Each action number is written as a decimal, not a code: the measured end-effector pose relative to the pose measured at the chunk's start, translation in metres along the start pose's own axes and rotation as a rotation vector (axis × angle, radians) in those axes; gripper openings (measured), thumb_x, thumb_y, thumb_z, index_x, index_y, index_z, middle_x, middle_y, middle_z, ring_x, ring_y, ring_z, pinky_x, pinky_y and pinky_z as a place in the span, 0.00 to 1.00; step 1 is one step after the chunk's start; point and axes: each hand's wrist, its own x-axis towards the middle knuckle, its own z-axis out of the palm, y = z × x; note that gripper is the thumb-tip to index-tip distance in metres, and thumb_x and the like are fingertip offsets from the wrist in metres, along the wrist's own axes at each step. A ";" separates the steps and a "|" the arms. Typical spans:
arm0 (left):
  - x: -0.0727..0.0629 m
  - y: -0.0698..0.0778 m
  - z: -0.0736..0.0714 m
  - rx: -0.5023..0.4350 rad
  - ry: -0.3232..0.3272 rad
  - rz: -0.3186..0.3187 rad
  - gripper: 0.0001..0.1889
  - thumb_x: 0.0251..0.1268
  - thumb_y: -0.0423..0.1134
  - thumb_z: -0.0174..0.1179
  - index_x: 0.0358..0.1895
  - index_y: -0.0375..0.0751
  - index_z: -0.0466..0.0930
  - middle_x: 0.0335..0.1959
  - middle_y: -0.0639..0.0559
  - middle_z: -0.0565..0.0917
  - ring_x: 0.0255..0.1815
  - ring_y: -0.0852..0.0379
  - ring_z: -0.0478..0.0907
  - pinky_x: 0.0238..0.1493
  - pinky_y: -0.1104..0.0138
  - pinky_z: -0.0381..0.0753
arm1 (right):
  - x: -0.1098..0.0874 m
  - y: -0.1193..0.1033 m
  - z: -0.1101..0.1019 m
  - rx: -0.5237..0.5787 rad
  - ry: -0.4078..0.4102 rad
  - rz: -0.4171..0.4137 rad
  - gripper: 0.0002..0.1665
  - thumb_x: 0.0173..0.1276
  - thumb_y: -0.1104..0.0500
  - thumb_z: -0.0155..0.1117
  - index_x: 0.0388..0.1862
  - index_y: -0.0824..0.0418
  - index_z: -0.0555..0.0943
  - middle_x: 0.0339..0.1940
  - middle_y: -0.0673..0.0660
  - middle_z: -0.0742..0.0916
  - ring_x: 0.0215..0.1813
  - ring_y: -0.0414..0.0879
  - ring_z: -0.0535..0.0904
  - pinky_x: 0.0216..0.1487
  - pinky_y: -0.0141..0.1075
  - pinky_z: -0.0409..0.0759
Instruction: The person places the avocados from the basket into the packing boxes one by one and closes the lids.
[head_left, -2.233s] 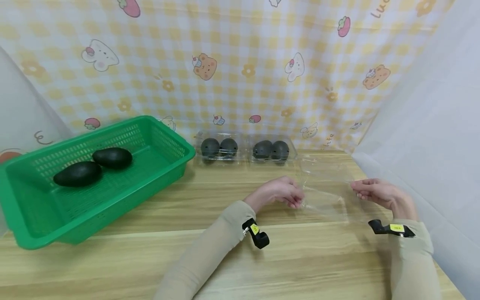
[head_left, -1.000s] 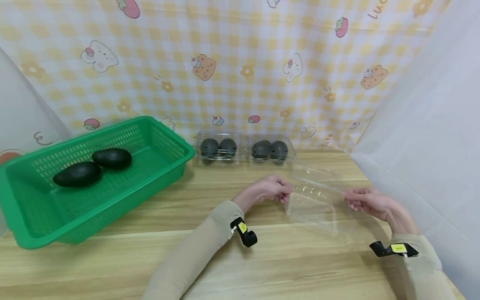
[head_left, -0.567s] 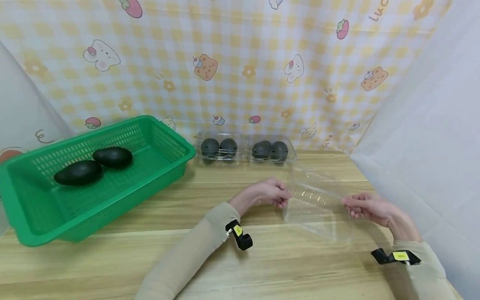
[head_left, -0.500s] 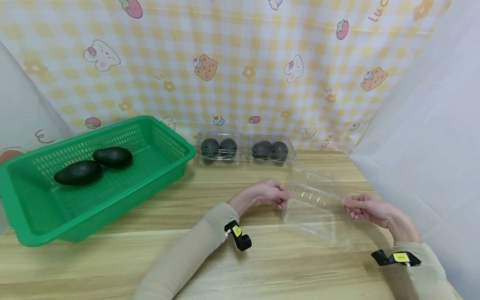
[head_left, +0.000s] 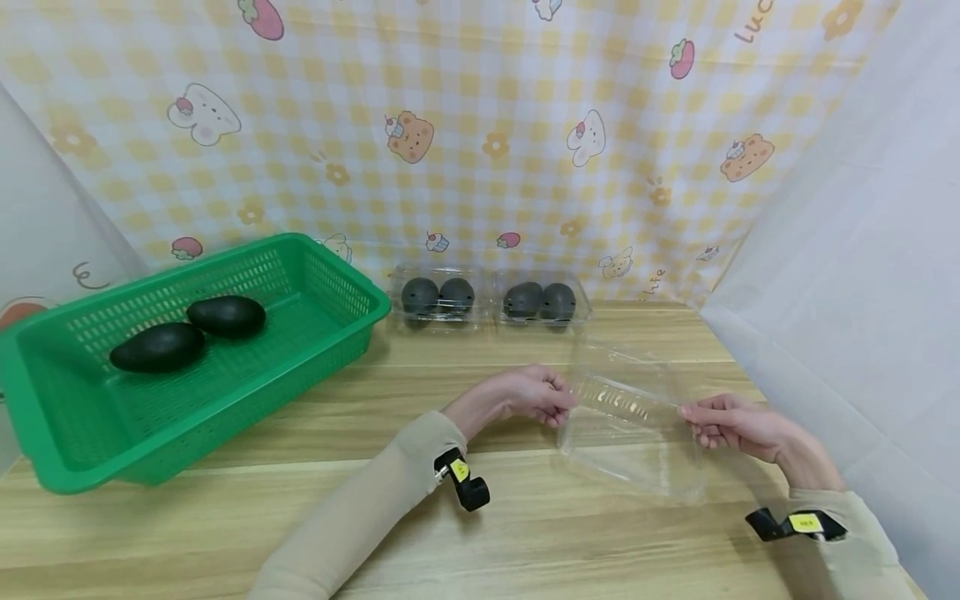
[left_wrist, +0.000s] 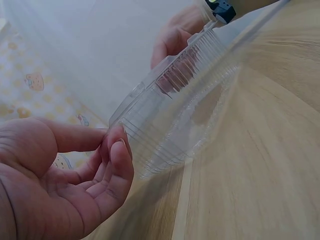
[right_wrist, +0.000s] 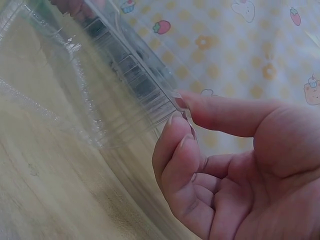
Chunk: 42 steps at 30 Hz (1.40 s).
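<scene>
Left hand (head_left: 536, 394): pinches the left end of the clear box (head_left: 630, 425).
Right hand (head_left: 723, 421): pinches its right end.
Box: between both hands, long way left to right, near edge on the table (head_left: 525, 533), tilted.
Nearer hand: neither.

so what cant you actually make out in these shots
- Head view: the clear clamshell box is see-through, so its lid and base edges blur together.
- Left wrist view: the left hand fills the corner; the tabletop is motion-blurred.
- Right wrist view: the right hand hides the table behind it.
</scene>
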 end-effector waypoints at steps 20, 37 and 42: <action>-0.025 -0.008 -0.005 -0.024 -0.041 0.008 0.11 0.73 0.27 0.57 0.28 0.38 0.73 0.25 0.47 0.80 0.26 0.57 0.77 0.32 0.71 0.80 | 0.007 -0.003 0.015 0.000 -0.061 -0.007 0.14 0.82 0.65 0.46 0.38 0.61 0.78 0.31 0.47 0.82 0.32 0.36 0.79 0.36 0.28 0.79; -0.061 -0.018 -0.020 -0.077 0.037 -0.007 0.08 0.70 0.26 0.60 0.35 0.38 0.70 0.25 0.46 0.81 0.26 0.58 0.79 0.30 0.71 0.79 | 0.039 -0.013 0.032 0.010 -0.101 -0.006 0.13 0.82 0.64 0.46 0.36 0.59 0.76 0.31 0.47 0.82 0.33 0.37 0.79 0.38 0.29 0.80; -0.073 -0.020 -0.029 -0.100 0.052 -0.009 0.09 0.70 0.26 0.60 0.35 0.39 0.70 0.25 0.47 0.81 0.25 0.59 0.79 0.30 0.71 0.78 | 0.051 -0.017 0.041 -0.003 -0.085 -0.001 0.12 0.82 0.63 0.48 0.36 0.59 0.75 0.31 0.47 0.81 0.32 0.37 0.79 0.38 0.29 0.80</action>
